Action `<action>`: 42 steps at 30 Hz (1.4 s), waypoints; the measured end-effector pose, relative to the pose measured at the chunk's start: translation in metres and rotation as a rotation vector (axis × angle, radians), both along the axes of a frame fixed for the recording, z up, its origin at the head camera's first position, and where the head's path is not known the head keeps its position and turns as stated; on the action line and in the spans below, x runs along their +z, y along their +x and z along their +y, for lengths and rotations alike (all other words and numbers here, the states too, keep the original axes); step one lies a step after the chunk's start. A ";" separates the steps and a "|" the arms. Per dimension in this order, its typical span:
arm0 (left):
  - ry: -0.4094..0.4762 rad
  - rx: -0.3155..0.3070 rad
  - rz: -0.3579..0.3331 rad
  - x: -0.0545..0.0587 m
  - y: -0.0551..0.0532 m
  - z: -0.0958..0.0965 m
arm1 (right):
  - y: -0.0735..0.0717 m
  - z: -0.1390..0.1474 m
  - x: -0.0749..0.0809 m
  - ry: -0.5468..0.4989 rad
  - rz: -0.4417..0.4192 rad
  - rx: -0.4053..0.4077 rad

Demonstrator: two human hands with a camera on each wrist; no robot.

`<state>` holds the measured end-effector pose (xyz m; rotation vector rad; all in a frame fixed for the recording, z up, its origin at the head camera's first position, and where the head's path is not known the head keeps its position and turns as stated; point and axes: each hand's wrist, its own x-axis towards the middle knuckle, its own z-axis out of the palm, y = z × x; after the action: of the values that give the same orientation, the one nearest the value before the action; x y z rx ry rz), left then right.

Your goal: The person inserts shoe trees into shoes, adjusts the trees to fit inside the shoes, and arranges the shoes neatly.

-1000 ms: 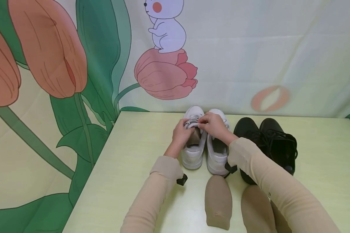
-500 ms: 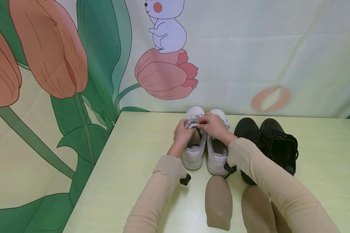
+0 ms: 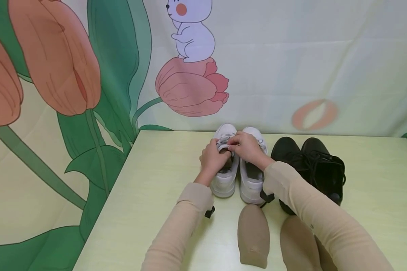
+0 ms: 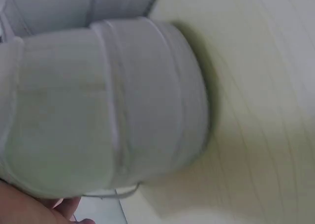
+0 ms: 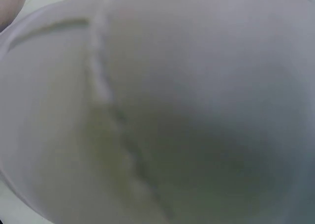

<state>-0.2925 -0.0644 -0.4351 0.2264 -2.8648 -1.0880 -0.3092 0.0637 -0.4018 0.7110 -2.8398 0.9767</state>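
Note:
Two white lace-up sneakers stand side by side, toes towards the wall. On the left sneaker (image 3: 223, 184), my left hand (image 3: 213, 159) grips the side of the opening, its thumb reaching in by the tongue. My right hand (image 3: 247, 146) pinches the top edge of that sneaker's tongue (image 3: 225, 146) and passes over the right sneaker (image 3: 253, 186). Something brownish shows inside the left sneaker. In the left wrist view a sneaker heel (image 4: 142, 96) fills the middle, with fingers (image 4: 66, 209) at the lower left. A blurred white shoe surface (image 5: 197, 86) fills the right wrist view.
A pair of black lace-up shoes (image 3: 286, 150) stands to the right, partly behind the right sleeve (image 3: 312, 199). Brown round-ended pieces (image 3: 253, 237) lie in front, one partly under the right forearm. A printed cloth wall (image 3: 274, 75) borders the table's (image 3: 162, 165) back edge.
My left hand has shifted slightly right and turned, its thumb now further across the left sneaker's opening. My right hand has moved slightly left with the tongue's edge. The shoes stay in place.

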 end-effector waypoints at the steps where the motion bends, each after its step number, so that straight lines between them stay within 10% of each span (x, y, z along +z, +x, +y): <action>1: -0.016 -0.012 0.009 -0.001 0.000 -0.001 | 0.000 0.000 0.000 0.002 0.002 0.001; 20: -0.126 -0.003 0.033 0.004 0.008 0.003 | -0.001 -0.001 -0.002 -0.003 0.006 0.002; 28: -0.177 -0.147 0.049 0.000 0.003 -0.007 | 0.001 0.001 -0.003 0.010 0.009 0.018; 36: -0.039 -0.263 0.019 -0.004 0.000 -0.018 | 0.001 0.001 -0.003 0.027 0.011 0.021; 42: 0.083 -0.158 -0.030 0.000 -0.001 -0.016 | 0.001 0.001 -0.004 0.033 0.001 0.022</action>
<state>-0.2930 -0.0806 -0.4355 0.0210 -2.9094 -1.2414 -0.3082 0.0644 -0.4061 0.7467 -2.8598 0.9341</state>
